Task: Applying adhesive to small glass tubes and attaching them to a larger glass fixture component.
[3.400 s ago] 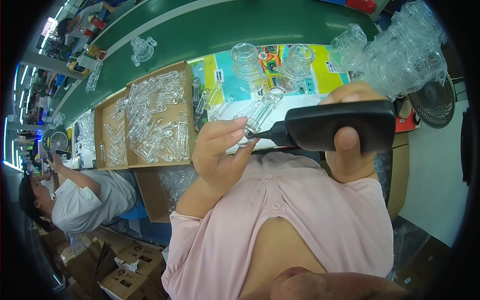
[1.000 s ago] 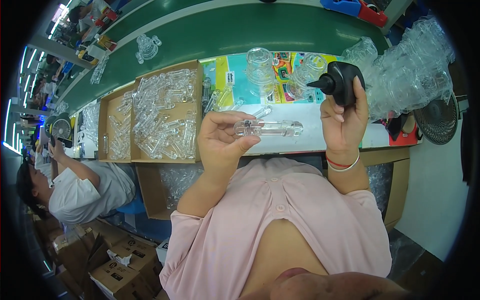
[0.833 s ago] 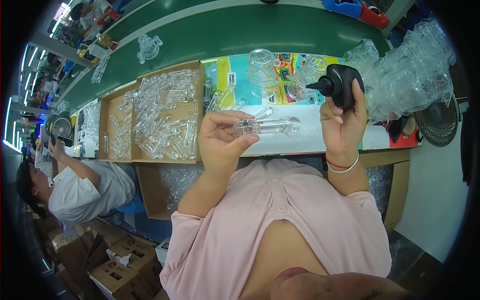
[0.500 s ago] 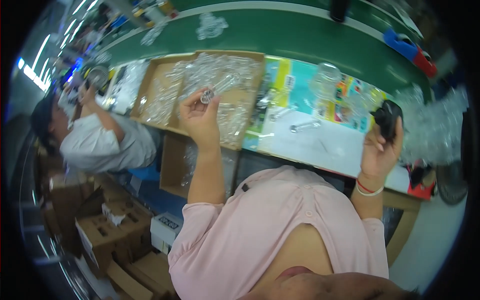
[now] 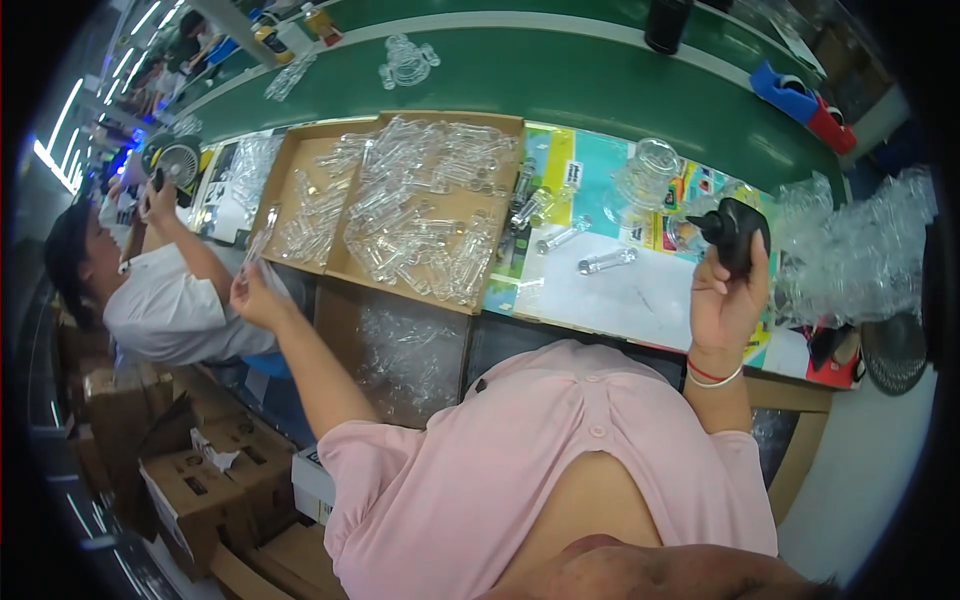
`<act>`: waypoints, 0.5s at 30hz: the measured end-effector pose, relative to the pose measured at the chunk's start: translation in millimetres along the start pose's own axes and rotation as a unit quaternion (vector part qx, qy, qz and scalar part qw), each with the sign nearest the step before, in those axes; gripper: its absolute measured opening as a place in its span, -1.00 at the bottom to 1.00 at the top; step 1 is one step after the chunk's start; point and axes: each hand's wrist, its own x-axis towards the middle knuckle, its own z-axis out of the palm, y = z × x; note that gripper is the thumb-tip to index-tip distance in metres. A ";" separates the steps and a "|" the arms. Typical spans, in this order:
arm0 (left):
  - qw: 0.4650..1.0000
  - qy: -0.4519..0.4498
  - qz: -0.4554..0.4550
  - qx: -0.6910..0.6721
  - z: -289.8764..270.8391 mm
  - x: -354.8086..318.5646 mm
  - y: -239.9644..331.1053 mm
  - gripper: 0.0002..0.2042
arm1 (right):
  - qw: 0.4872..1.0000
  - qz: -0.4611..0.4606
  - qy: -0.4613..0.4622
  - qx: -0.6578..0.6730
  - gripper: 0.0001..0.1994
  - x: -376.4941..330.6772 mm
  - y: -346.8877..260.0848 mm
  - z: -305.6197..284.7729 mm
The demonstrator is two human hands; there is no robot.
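Observation:
Reaching out to the left, my left hand (image 5: 258, 298) pinches a slim clear tube (image 5: 263, 235) beside the left wall of a shallow cardboard box (image 5: 340, 240). The box has two parts, both heaped with clear tubes (image 5: 440, 160). On the right, my right hand (image 5: 722, 312) is wrapped round a black squeeze bottle (image 5: 742, 235), its narrow nozzle pointing left. Between my hands, a few loose clear tubes (image 5: 608, 261) lie on a white sheet (image 5: 585, 292) and its edge. Behind the sheet stands a round clear vessel (image 5: 652, 172).
A co-worker (image 5: 180, 290) sits close by on my left, near a small fan (image 5: 175, 162). Clear plastic wrapping (image 5: 850, 250) is piled at the right. A blue and red tape holder (image 5: 800, 105) sits at the far right. Below the box is an open carton (image 5: 405, 350) holding clear pieces.
My left hand has swung left, from above the box to beyond its left side, still with a clear tube. My right hand and the bottle have shifted slightly left.

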 end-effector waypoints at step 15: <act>0.997 0.056 -0.049 0.031 -35.6 33.8 -63.3 -0.74 | 0.996 0.041 0.049 -0.054 -0.76 2.2 40.5 16.8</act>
